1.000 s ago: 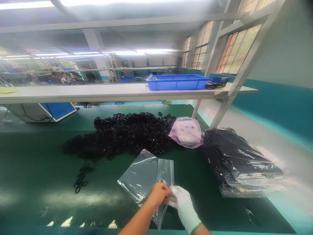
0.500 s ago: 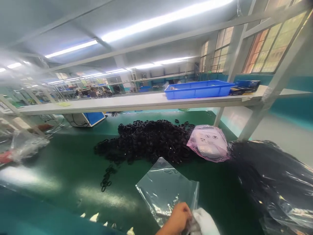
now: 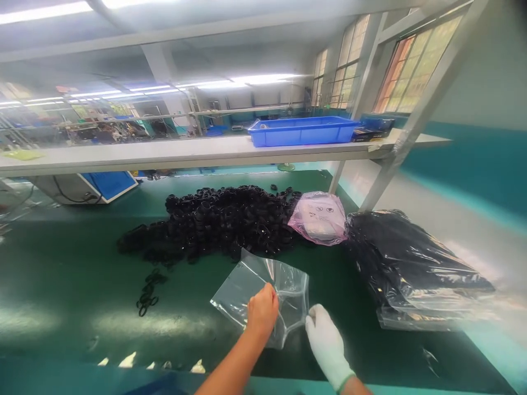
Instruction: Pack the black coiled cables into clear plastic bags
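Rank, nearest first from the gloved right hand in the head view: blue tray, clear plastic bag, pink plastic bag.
1. Clear plastic bag, just left of the right hand.
2. Pink plastic bag, back on the table.
3. Blue tray, on the shelf.

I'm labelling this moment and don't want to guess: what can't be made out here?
All in the head view:
Fingertips of the left hand: hidden by the hand itself.
Inside of the blue tray: mostly hidden by its front wall.
Marks on the pink bag: too small and blurred to read.
Top of the grey-and-blue box: hidden by the shelf.
Right forearm: cut off by the bottom edge.
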{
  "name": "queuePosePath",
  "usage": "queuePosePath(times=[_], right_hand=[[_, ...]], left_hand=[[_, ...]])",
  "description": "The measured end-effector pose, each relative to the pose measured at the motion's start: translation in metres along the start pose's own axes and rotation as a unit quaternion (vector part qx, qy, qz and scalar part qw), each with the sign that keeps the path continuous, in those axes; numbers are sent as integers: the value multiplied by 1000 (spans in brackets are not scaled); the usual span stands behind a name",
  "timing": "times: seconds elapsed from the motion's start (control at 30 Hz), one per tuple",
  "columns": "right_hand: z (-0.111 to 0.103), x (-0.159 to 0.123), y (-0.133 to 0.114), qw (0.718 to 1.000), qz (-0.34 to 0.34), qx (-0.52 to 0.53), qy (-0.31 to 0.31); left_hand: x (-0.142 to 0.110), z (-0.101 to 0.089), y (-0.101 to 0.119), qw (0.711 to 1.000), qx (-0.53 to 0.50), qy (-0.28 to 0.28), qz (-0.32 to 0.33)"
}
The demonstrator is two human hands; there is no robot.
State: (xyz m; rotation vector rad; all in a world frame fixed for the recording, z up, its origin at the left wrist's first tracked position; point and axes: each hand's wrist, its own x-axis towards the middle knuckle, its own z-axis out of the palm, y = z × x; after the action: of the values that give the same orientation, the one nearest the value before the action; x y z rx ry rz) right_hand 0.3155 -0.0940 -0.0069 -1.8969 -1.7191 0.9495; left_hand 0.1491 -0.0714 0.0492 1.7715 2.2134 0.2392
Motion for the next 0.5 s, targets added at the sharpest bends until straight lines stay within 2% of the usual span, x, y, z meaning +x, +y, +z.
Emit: queuePosePath(times=[0.07, 0.1, 0.13, 0.2, 0.27, 0.37, 0.5], right_hand=[[-9, -7, -21, 991, -112, 37, 60], [-11, -8, -30, 984, -155, 63, 53], [-10, -8, -37, 981, -170, 87, 26], [-3, -5, -42, 982, -136, 113, -62], [11, 1, -35, 981, -102, 113, -120], [28, 5, -14, 976, -95, 127, -151], [30, 15, 2, 952, -59, 225, -199]], left_hand=[[-4, 2, 6, 1000, 6, -5, 1], [-6, 3, 10, 1000, 2, -7, 4], [-8, 4, 13, 1000, -3, -7, 9], [-12, 2, 19, 999, -13, 9, 30], [-15, -5, 22, 997, -12, 51, 48], [-20, -19, 26, 993, 9, 106, 57], [-30, -31, 34, 990, 51, 110, 74]])
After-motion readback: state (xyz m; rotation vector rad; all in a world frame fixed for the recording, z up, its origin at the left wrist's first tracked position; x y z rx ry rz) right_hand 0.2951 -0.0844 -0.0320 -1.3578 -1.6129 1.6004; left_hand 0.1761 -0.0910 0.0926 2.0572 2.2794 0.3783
